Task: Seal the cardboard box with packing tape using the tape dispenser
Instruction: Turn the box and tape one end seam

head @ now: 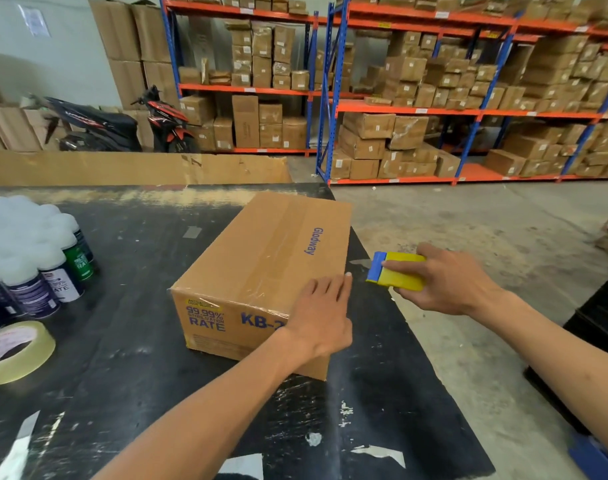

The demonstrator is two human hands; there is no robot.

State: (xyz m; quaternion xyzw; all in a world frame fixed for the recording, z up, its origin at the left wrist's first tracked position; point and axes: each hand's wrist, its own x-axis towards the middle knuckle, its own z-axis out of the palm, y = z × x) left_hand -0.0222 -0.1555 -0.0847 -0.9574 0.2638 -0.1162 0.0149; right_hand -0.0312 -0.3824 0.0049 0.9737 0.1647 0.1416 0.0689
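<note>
Left hand (325, 315) lies flat on the box (261, 268); right hand (447, 282) grips the dispenser (396, 271) (off the box), so tape may wrinkle.

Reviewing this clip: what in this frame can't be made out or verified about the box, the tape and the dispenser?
- Cardboard box, head view: the code after "KB-2" is covered by the left hand.
- Tape dispenser: its rear and any tape roll are hidden under the right hand.
- Box's far end: faces away, so tape there is unverifiable.
- Spray cans: caps blurred, labels too small.
- Tape roll: cut by the left edge.
</note>
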